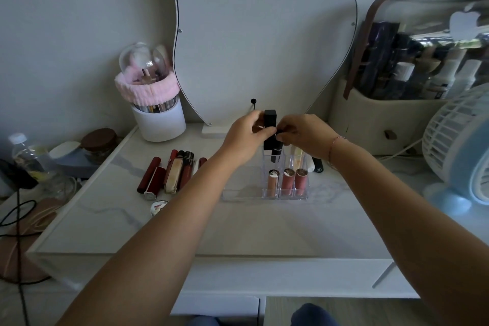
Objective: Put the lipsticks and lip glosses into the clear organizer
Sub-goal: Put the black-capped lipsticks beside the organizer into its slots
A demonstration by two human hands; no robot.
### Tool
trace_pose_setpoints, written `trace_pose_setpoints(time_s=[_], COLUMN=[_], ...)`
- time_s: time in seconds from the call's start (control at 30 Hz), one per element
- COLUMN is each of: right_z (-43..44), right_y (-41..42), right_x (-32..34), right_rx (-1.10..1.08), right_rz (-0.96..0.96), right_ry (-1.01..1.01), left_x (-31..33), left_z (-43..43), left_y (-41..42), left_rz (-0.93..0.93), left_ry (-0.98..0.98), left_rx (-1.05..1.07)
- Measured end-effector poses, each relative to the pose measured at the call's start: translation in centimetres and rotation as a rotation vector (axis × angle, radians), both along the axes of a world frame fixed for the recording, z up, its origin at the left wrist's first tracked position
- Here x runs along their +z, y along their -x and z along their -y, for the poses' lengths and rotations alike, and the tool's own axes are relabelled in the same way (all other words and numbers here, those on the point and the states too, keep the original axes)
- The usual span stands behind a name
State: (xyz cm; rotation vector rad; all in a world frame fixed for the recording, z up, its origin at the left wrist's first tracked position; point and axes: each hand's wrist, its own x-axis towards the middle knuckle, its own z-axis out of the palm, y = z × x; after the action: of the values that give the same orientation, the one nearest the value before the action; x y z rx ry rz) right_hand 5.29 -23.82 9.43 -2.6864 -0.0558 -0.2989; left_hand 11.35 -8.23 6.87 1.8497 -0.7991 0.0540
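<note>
1. Table (pixel 238 225): the unsorted pile (pixel 169 174) lies left of the organizer, within my reach.
2. Organizer (pixel 239 194): three glosses (pixel 287 180) stand in the front slots.
3. Left hand (pixel 244 135): fingers curl round the square lipstick (pixel 270 127), held upright over a back slot, probably for a straight drop.
4. Right hand (pixel 307 133): fingertips pinch the round tube (pixel 276 152), its base at the slot mouth.

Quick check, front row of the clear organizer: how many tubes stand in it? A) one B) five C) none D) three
D: three pink lip glosses stand upright side by side in the front slots of the organizer.
</note>
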Motion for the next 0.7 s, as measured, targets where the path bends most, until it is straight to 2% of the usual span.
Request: trace_pose_setpoints(time_s=[0.2, 0.43, 0.7], right_z=[-0.1, -0.1, -0.4], right_y=[1.2, 1.9, 1.9], right_x=[1.8, 2.3, 1.5], right_rx=[0.005, -0.006, 0.025], right_rz=[0.097, 0.122, 0.094], right_ry=[-0.049, -0.065, -0.074], left_x=[-0.2, -0.4, -1.8], left_z=[0.0, 0.2, -0.2], left_y=[0.1, 0.4, 0.6], left_rz=[-0.041, -0.108, -0.101], left_ry=[0.024, 0.049, -0.077], left_rx=[0.020, 0.033, 0.053])
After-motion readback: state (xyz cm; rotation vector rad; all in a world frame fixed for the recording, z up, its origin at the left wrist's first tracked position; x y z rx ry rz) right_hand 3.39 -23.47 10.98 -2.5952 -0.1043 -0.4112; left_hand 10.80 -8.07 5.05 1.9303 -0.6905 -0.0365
